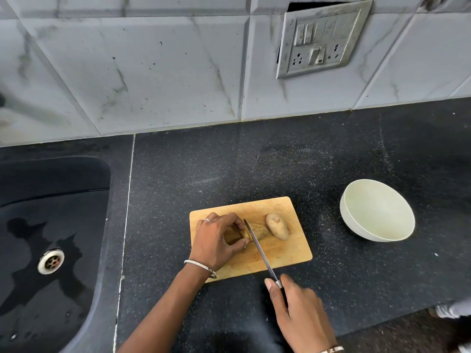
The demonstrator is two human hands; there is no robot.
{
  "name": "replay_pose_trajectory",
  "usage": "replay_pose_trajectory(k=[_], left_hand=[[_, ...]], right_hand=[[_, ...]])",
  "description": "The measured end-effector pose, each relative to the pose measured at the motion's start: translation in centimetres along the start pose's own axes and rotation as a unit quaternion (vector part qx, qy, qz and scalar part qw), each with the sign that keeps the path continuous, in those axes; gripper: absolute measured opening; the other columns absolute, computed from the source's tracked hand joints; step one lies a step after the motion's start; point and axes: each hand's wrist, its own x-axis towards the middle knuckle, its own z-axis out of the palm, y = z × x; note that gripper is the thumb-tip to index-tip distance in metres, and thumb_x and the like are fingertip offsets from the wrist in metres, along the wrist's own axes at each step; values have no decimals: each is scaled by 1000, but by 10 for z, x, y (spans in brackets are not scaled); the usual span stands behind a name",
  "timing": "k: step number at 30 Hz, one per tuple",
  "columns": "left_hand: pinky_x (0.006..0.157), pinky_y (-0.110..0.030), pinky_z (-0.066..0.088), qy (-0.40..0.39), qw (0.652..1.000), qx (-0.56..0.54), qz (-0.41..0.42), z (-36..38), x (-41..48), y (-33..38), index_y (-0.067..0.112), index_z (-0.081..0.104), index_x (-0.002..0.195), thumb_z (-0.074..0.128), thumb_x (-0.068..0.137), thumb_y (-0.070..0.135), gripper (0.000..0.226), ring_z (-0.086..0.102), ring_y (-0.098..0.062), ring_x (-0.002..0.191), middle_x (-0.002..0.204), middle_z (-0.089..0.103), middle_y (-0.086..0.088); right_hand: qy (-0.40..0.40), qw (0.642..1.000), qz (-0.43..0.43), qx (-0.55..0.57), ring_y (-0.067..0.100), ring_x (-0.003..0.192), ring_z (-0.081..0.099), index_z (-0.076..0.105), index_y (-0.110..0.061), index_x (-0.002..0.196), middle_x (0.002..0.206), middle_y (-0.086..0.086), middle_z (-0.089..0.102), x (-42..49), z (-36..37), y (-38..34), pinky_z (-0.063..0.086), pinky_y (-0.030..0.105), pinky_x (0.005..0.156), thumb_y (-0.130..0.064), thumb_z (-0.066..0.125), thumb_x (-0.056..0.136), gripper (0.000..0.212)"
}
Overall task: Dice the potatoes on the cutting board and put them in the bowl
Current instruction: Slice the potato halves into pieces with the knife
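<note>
A wooden cutting board (280,253) lies on the black counter. Two brown potatoes are on it. My left hand (219,240) grips the nearer potato (260,231) from the left, fingers curled over it. The second potato (277,226) lies whole just to its right. My right hand (300,312) holds the handle of a knife (260,249) below the board; the thin blade slants up-left and its tip rests across the held potato. A white bowl (356,220) stands to the right of the board, with nothing inside.
A black sink (30,200) with a steel drain (51,261) and water patches takes up the left side. Grey tiled wall with a switch plate (321,39) runs behind. The counter's front edge shows at lower right.
</note>
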Motion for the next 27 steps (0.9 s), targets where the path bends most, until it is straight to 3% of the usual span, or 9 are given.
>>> replay_pose_trajectory(k=[6,10,16,23,27], left_hand=[[80,-37,44,9,1000,-6,-4,-2,-4,3,37,56,89,71,69,50,28,48,-2,86,81,59,28],[79,-37,45,6,1000,1,3,-4,-7,1,40,59,93,70,71,50,27,48,-1,87,83,59,28],[77,-37,47,20,1000,20,-9,-7,-14,-5,36,60,89,70,73,45,21,51,-5,86,79,60,23],[75,-33,48,16,999,28,-6,-12,-16,-7,34,64,91,76,72,45,25,53,-7,86,83,63,20],[78,-27,47,13,999,20,-32,-16,-13,-6,29,66,103,81,71,37,36,56,-9,91,94,67,17]], right_hand=[[-34,999,14,-21,25,89,65,42,-29,97,89,1,65,-2,0,-3,42,35,64,-64,15,92,45],[-57,998,15,-27,23,86,65,40,-30,91,85,0,63,-1,-3,-4,40,32,62,-64,14,92,43],[-54,998,22,-31,23,81,64,39,-30,88,82,0,63,0,6,3,48,35,67,-74,-5,74,63],[-33,999,16,-6,20,69,59,39,-27,85,75,-1,60,-1,2,-4,45,34,63,-67,12,89,49],[-30,999,14,5,19,61,45,32,-28,77,73,-2,57,0,3,-14,42,35,61,-61,21,95,39]])
